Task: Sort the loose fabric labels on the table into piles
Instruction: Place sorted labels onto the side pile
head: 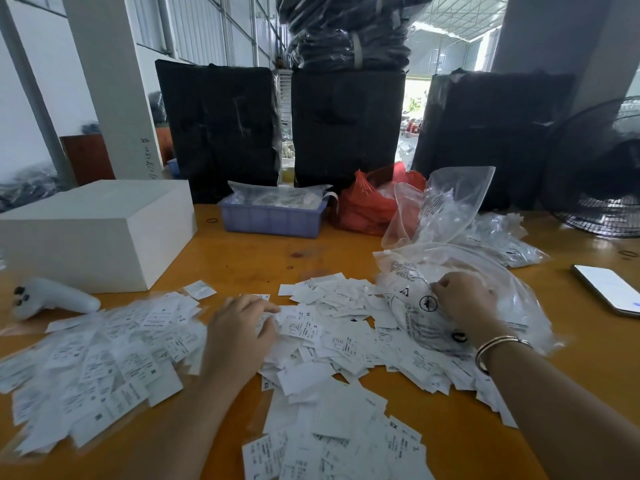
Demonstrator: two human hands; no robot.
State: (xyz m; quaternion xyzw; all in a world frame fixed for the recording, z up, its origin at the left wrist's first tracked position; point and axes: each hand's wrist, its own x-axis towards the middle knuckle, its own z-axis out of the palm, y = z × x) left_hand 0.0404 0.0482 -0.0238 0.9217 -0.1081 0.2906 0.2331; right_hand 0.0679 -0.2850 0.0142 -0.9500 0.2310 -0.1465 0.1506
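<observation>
White printed fabric labels cover the orange table (263, 258) in loose heaps: a left pile (104, 368), a middle spread (339, 327) and a near pile (332, 441). My left hand (242, 334) rests palm down on the labels between the left pile and the middle spread, fingers bent over a few labels. My right hand (464, 299), with bangles on the wrist, lies on a clear printed plastic bag (433, 317) at the right, fingers curled onto the plastic.
A white box (93, 230) and a white controller (52, 297) are at the left. Behind stand a blue bin (273, 220), a red bag (370, 206), clear bags (450, 202) and black bales (221, 126). A phone (609, 289) and a fan (602, 174) are at the right.
</observation>
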